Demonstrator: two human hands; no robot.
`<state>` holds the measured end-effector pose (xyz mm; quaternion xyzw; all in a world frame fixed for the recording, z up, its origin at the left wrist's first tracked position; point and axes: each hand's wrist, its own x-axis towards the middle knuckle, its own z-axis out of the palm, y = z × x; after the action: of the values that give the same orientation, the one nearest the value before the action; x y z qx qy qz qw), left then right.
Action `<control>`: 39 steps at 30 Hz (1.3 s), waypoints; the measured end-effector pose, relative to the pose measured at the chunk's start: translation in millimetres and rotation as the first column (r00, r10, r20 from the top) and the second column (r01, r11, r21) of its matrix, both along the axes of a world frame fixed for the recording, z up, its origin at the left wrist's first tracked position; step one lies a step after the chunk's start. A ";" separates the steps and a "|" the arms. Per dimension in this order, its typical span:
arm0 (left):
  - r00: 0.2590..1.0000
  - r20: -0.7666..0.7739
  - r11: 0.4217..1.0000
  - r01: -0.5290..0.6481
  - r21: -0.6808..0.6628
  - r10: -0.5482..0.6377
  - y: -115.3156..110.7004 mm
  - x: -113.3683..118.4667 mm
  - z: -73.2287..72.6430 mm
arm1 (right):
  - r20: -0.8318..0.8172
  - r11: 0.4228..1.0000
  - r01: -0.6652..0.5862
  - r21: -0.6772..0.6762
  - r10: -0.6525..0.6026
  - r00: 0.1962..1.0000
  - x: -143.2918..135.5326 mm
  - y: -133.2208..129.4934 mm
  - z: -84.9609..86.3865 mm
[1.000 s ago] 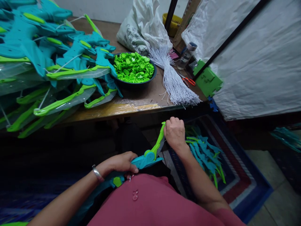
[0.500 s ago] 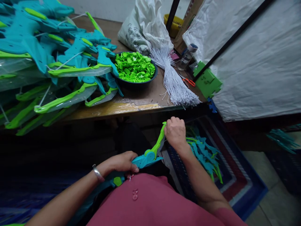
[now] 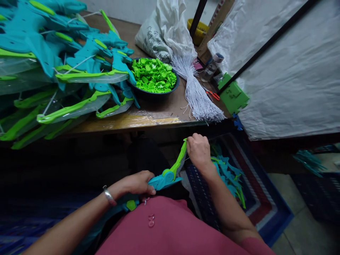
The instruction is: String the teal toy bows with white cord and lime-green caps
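A teal toy bow (image 3: 163,181) with a bright green limb (image 3: 179,159) lies across my lap, close to the pink shirt. My left hand (image 3: 138,183) is closed round its teal body, thumb on top. At the raised tip of the green limb, my right hand (image 3: 199,149) is closed, its fingertips mostly hidden from view. A thin white string shows just below that hand, beside the limb. A small white loop sits on the limb tip.
Finished-looking toy bows (image 3: 87,76) are heaped on the table's left. Beside them stand a bowl (image 3: 176,83) of green plastic pieces, a bundle of white strings (image 3: 198,95), orange-handled scissors (image 3: 214,95) and a bottle (image 3: 211,67). More teal pieces (image 3: 228,173) lie in a blue crate (image 3: 285,212).
Both hands keep their holds on the toy bow, almost unmoved. The view has shifted slightly, so the crate and floor at right appear further left.
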<state>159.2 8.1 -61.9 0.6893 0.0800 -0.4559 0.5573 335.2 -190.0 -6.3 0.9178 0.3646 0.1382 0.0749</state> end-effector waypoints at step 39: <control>0.960 0.204 0.969 0.151 0.194 -0.191 -6.4 14.4 12.6 | -0.046 0.994 -0.082 -0.072 0.079 0.996 12.7 -8.3 -22.9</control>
<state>173.6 1.7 -49.3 0.7869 -0.0026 -0.4140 0.4575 347.9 -198.3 -29.2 0.9016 0.4079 0.1078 0.0953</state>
